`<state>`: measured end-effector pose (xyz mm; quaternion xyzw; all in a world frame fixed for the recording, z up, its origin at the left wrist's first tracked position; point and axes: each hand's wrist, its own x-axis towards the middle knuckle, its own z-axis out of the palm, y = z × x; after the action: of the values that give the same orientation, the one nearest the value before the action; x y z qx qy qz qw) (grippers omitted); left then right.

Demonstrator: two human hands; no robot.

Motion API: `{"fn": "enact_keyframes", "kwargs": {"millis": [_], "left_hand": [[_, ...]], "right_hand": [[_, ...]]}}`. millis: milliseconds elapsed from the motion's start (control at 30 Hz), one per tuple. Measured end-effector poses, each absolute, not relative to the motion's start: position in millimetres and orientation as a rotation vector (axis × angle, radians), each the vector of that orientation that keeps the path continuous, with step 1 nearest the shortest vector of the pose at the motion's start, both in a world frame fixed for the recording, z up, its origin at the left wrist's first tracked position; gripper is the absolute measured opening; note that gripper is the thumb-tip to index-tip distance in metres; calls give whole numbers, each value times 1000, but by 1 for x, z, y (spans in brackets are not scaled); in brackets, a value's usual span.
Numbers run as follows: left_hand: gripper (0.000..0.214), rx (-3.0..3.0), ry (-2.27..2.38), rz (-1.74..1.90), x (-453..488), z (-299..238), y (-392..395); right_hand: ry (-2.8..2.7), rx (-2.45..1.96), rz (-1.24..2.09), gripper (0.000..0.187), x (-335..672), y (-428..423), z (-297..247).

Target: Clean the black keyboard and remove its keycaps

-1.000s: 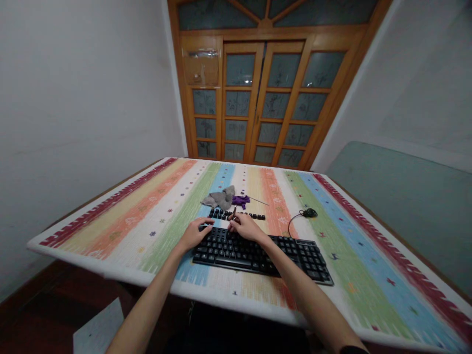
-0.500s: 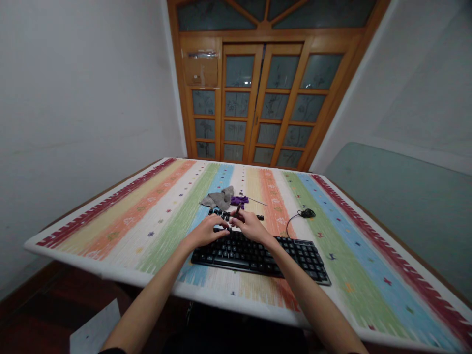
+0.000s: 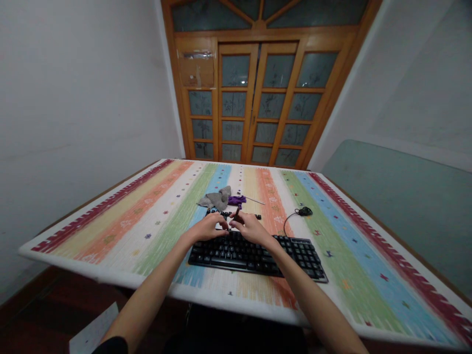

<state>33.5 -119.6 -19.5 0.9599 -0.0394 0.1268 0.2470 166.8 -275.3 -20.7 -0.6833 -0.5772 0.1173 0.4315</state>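
Note:
A black keyboard (image 3: 236, 255) lies in front of me on the striped tablecloth. Over its far edge my left hand (image 3: 208, 228) is curled, thumb and fingertips close together; whatever sits between them is too small to make out. Beside it, my right hand (image 3: 252, 227) grips a short dark stick-like tool (image 3: 236, 214), which points upward out of the fingers. The fingertips of both hands nearly meet at the upper row of keys. Just beyond the hands lie several loose black keycaps (image 3: 258, 217), partly hidden by the fingers.
Behind the keycaps are a crumpled grey cloth (image 3: 217, 198) and a purple cloth (image 3: 236, 200), with a thin rod (image 3: 255, 200) beside them. The keyboard's coiled cable (image 3: 304, 211) rests to the right. Wooden glazed doors (image 3: 254, 98) stand past the table (image 3: 155, 246).
The view has shifted slightly, so everything sits a little further left. Both hands keep nearly the same place over the keyboard, with only small finger movement.

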Motion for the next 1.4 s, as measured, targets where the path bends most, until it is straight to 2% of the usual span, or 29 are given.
{"fn": "enact_keyframes", "kwargs": {"millis": [167, 433, 633, 1400], "left_hand": [[12, 2486, -88, 308, 40, -22, -104], [13, 2705, -45, 610, 62, -35, -88], [11, 2892, -17, 539, 79, -45, -93], [9, 2995, 4, 488, 86, -56, -87]], "right_hand": [[-1391, -1726, 310, 14, 173, -279, -25], [-1346, -1727, 318, 16, 177, -286, -30], [-1334, -1717, 342, 15, 171, -290, -31], [-1390, -1659, 337, 15, 154, -295, -41]]}}
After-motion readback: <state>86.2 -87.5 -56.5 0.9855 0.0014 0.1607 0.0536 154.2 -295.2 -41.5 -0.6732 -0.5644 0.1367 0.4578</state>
